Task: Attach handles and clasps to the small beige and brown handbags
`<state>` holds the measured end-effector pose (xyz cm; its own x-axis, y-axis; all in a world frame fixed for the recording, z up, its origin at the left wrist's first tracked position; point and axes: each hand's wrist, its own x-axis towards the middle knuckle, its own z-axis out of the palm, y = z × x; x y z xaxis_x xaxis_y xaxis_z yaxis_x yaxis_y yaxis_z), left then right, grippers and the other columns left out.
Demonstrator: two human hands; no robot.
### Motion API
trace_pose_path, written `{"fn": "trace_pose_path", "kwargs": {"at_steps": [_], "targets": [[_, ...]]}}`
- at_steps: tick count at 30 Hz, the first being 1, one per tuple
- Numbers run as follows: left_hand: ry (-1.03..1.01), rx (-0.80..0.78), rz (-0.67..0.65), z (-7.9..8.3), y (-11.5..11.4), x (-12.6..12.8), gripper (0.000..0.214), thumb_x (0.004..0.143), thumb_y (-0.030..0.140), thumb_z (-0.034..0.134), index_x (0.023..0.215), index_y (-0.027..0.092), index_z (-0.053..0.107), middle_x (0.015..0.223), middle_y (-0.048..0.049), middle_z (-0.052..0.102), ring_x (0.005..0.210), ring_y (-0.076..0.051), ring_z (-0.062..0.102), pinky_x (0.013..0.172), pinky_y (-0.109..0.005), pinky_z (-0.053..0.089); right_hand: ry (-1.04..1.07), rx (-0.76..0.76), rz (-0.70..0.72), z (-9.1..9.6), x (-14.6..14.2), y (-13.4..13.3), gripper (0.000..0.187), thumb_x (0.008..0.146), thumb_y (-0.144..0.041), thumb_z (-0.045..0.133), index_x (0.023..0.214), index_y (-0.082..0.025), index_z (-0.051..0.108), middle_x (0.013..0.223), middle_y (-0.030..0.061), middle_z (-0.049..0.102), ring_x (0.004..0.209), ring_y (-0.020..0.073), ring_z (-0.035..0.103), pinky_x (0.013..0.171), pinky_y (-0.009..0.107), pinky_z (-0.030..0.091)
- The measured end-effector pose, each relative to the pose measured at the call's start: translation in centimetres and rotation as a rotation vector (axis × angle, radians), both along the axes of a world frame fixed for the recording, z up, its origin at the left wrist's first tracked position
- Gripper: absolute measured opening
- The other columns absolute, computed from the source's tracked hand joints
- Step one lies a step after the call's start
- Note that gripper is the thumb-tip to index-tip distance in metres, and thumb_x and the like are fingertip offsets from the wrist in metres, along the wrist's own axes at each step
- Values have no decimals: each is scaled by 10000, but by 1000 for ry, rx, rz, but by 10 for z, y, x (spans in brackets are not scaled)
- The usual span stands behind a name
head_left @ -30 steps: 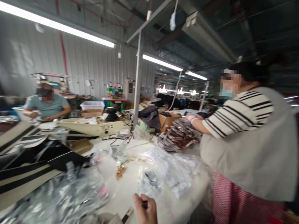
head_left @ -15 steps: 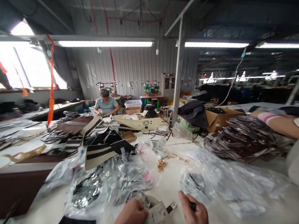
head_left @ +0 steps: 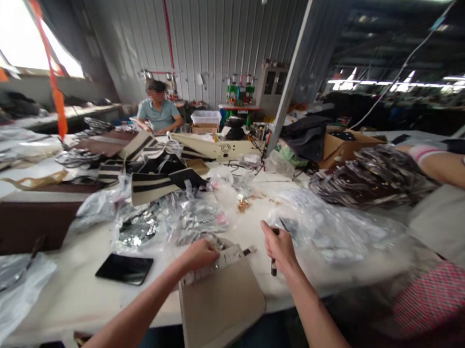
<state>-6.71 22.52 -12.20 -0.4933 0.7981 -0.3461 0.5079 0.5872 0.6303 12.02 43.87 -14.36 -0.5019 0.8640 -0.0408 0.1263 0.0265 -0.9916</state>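
Note:
A flat beige bag or bag panel (head_left: pixel 222 304) lies tilted over the table's front edge, towards my lap. My left hand (head_left: pixel 201 254) is closed at its upper edge, beside a whitish strip (head_left: pixel 229 257); the fingertips are partly hidden. A short dark tab with a shiny end (head_left: pixel 249 250) sticks out from the bag's upper right corner. To the right of the bag, my right hand (head_left: pixel 280 247) is wrapped round a slim dark-handled tool (head_left: pixel 274 267), apart from the bag. The tool's working end cannot be made out.
A black phone (head_left: pixel 124 269) lies at the left. Clear plastic bags (head_left: pixel 332 230), shiny wrapped parts (head_left: pixel 139 228) and small gold-coloured fittings (head_left: pixel 243 205) lie beyond my hands. Wrapped brown pieces (head_left: pixel 365 176) are piled near a person's arm (head_left: pixel 438 163). Another person (head_left: pixel 159 112) sits across.
The view has tipped downward, bringing the phone and more of the beige bag into sight. Both hands stay near the bag's upper edge, the right still round the dark tool.

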Motion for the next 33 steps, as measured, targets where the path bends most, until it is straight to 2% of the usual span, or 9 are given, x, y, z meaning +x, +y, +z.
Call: {"fn": "trace_pose_path", "kwargs": {"at_steps": [3,6,11,16,20,23,27,30,33], "targets": [[-25,14,-34,-1,1,-4,335,857,275,612,558,218,470,572,15,416,635,-188,442,642,-346,279,-217,-17,90,2,-11,26,676,933,-824,696,694,-303,338,514,-84,335,409,99,283,370,255,220],[-41,42,-31,-2,1,-4,382,890,283,625,541,213,487,565,-5,464,626,-194,463,653,-349,286,-354,78,115,-7,-12,39,609,980,-736,693,670,-277,439,518,-28,456,441,138,415,421,277,360],[-44,32,-7,5,-3,1,356,895,270,641,558,188,561,576,-23,513,654,-192,478,686,-345,323,-470,378,102,-27,-9,40,383,957,-571,775,823,-219,702,835,113,763,869,269,708,789,333,535],[-109,1,-26,12,-6,-4,309,896,313,656,626,165,630,663,-31,604,697,-194,536,705,-340,354,-519,507,83,-35,-17,41,447,1015,-594,662,972,-161,766,985,203,811,963,333,721,887,397,526],[-129,10,-72,13,-11,-7,319,927,336,637,663,158,646,738,-42,642,722,-193,552,713,-344,356,-507,562,172,-34,-24,42,462,1018,-611,672,1029,-164,789,971,158,813,922,301,713,881,382,527],[-123,35,-100,11,-16,-7,332,950,346,612,679,155,640,704,-24,591,694,-175,509,714,-344,338,-513,611,235,-34,-22,37,441,988,-592,738,1104,-174,818,1043,148,802,966,302,720,920,393,541],[-106,75,-129,6,-20,-8,370,955,371,593,644,174,557,644,-1,490,646,-152,422,684,-347,294,-373,839,193,-27,-11,21,505,1077,-580,611,1272,-161,816,1282,212,721,1185,348,692,1035,455,553],[-123,111,-162,3,-20,-12,384,923,411,618,622,194,519,641,-2,478,641,-165,410,658,-350,282,-224,714,464,-12,-2,7,502,1126,-592,556,1317,-203,810,1329,174,732,1209,309,707,1005,418,584],[-171,196,-211,-1,-22,-19,421,911,493,637,631,209,500,647,2,455,647,-178,398,638,-350,282,-220,530,772,2,4,-1,461,1078,-570,675,1409,-264,773,1438,118,738,1296,304,699,1090,433,572]]}}
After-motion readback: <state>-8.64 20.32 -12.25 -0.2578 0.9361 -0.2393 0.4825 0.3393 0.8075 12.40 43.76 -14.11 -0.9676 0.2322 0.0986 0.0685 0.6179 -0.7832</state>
